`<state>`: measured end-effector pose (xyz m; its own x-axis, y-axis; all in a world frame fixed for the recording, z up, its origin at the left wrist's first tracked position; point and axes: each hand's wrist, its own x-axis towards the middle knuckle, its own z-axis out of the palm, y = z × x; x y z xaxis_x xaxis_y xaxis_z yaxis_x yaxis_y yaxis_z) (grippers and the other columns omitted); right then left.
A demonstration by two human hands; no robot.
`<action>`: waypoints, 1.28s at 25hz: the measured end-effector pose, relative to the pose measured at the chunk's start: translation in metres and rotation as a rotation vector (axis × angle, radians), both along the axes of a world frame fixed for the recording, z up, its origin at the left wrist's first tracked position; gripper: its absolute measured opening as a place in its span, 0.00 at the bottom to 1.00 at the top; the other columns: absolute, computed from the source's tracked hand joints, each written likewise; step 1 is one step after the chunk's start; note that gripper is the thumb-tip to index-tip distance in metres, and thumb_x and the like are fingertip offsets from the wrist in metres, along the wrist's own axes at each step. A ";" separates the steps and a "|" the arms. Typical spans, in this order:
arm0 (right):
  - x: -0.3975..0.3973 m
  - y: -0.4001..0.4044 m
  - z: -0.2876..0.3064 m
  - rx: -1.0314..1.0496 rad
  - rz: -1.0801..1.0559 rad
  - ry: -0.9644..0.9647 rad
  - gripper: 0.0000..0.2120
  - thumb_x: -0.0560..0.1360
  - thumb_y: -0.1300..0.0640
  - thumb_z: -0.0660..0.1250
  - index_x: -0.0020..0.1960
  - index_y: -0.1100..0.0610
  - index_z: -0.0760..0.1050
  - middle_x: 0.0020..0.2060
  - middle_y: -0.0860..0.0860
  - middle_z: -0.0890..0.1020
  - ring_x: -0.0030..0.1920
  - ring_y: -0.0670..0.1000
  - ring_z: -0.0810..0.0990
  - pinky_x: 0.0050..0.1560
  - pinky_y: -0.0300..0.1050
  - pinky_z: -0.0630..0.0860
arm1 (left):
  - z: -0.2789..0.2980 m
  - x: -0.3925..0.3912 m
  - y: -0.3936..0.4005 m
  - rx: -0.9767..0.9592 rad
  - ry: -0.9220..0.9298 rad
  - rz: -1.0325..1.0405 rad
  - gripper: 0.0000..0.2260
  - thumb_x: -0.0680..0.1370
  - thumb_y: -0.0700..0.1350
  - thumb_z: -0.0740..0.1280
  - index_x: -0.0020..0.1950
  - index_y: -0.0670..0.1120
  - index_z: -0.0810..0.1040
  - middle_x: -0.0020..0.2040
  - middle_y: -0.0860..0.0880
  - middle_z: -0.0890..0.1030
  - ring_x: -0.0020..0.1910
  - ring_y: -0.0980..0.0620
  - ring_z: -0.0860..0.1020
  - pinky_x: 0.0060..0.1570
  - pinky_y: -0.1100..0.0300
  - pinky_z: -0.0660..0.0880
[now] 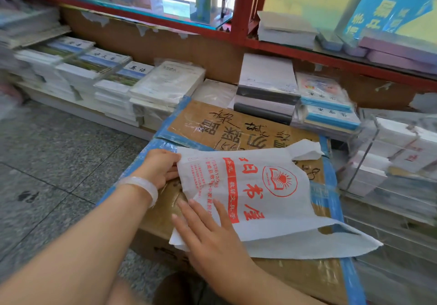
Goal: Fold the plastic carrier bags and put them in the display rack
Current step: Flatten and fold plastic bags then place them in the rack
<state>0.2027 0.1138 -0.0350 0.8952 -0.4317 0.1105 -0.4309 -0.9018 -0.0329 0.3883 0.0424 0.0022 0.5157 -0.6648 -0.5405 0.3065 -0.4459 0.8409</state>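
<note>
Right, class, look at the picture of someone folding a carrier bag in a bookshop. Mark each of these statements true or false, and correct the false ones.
1. The white carrier bag lies on a taped cardboard box. True.
2. The bag's printing is blue. False: it is red.
3. The left hand grips the bag's edge. True.
4. The right hand is lifted clear of the bag. False: it lies flat on the bag.
5. A pale bangle is on the left wrist. True.
6. The bag is already folded small. False: it is spread out, handles showing.
</note>
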 end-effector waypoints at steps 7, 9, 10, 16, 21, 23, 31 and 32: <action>-0.017 0.005 0.004 0.180 0.111 -0.063 0.15 0.76 0.43 0.64 0.59 0.48 0.79 0.57 0.44 0.81 0.58 0.43 0.79 0.61 0.40 0.74 | -0.008 0.015 -0.015 0.014 -0.056 0.108 0.02 0.79 0.36 0.62 0.50 0.38 0.73 0.48 0.40 0.78 0.41 0.45 0.78 0.39 0.54 0.78; -0.012 0.005 0.018 0.247 0.010 0.047 0.22 0.80 0.39 0.49 0.67 0.45 0.71 0.63 0.42 0.77 0.63 0.43 0.75 0.64 0.39 0.70 | -0.011 0.016 -0.019 0.031 -0.294 0.051 0.05 0.78 0.43 0.64 0.52 0.42 0.74 0.54 0.42 0.78 0.49 0.44 0.78 0.48 0.52 0.77; -0.007 -0.001 0.032 0.272 -0.064 0.017 0.26 0.79 0.38 0.42 0.71 0.44 0.65 0.69 0.42 0.71 0.68 0.44 0.70 0.69 0.38 0.62 | -0.008 0.013 -0.017 0.010 -0.485 0.001 0.08 0.79 0.45 0.64 0.56 0.44 0.73 0.58 0.44 0.77 0.54 0.44 0.76 0.54 0.52 0.74; 0.014 -0.109 0.039 0.211 -0.438 -0.081 0.25 0.82 0.47 0.46 0.77 0.46 0.45 0.77 0.48 0.45 0.76 0.47 0.43 0.74 0.46 0.42 | -0.027 -0.030 0.001 -0.068 -1.315 -0.703 0.24 0.82 0.50 0.48 0.76 0.40 0.55 0.76 0.41 0.57 0.74 0.45 0.56 0.71 0.55 0.53; -0.014 -0.160 -0.007 0.218 -0.476 0.180 0.25 0.82 0.44 0.41 0.77 0.44 0.42 0.77 0.48 0.41 0.76 0.49 0.39 0.72 0.55 0.35 | -0.051 -0.020 0.010 0.163 -1.429 -0.938 0.50 0.58 0.72 0.21 0.77 0.50 0.38 0.77 0.46 0.38 0.75 0.49 0.37 0.71 0.52 0.34; -0.057 -0.184 -0.011 0.170 -0.634 0.150 0.24 0.82 0.44 0.40 0.77 0.45 0.42 0.77 0.49 0.42 0.76 0.49 0.40 0.73 0.57 0.37 | -0.048 -0.015 0.011 0.179 -1.440 -0.938 0.51 0.55 0.74 0.20 0.76 0.57 0.38 0.77 0.46 0.38 0.75 0.48 0.36 0.71 0.46 0.34; -0.134 -0.176 0.031 0.148 -0.943 0.026 0.24 0.83 0.48 0.43 0.77 0.52 0.47 0.77 0.52 0.49 0.77 0.51 0.46 0.74 0.58 0.43 | -0.016 -0.027 0.014 0.139 -1.460 -0.751 0.28 0.79 0.62 0.42 0.77 0.53 0.43 0.78 0.48 0.41 0.76 0.50 0.40 0.69 0.49 0.31; -0.115 -0.158 0.039 0.156 -0.838 -0.021 0.24 0.83 0.49 0.45 0.77 0.52 0.47 0.77 0.51 0.49 0.77 0.51 0.46 0.74 0.56 0.43 | -0.010 -0.039 0.018 0.076 -1.421 -0.737 0.26 0.81 0.57 0.43 0.77 0.50 0.45 0.78 0.48 0.43 0.76 0.50 0.41 0.70 0.55 0.33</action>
<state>0.0873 -0.0444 0.0036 0.2716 -0.9624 0.0071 -0.9519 -0.2697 -0.1455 0.3488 0.0607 -0.0076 0.1993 -0.9794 0.0337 -0.9588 -0.1878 0.2132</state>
